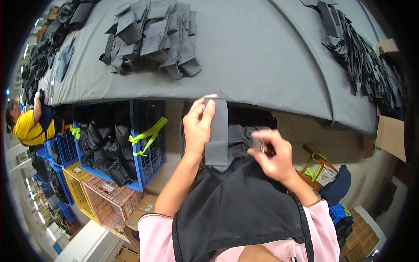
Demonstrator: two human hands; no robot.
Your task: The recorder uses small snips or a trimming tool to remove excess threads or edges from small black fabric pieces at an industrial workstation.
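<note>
My left hand (198,124) pinches the upper end of a grey fabric strip (217,150), with the thumb across its face. The strip hangs down in front of my black apron (244,205), folded over at its lower part. To its right, my right hand (275,153) is closed around a small shiny metal tool (262,147); motion blur hides its exact kind. Between the two hands, more dark grey fabric (240,137) lies bunched over my lap, below the table edge.
A grey-covered table (253,56) bears a pile of grey fabric pieces (152,37) and dark strips (362,61). A blue crate (137,148) of black pieces stands left, near pink (107,196) and yellow (78,185) crates. A person in yellow (32,126) is far left.
</note>
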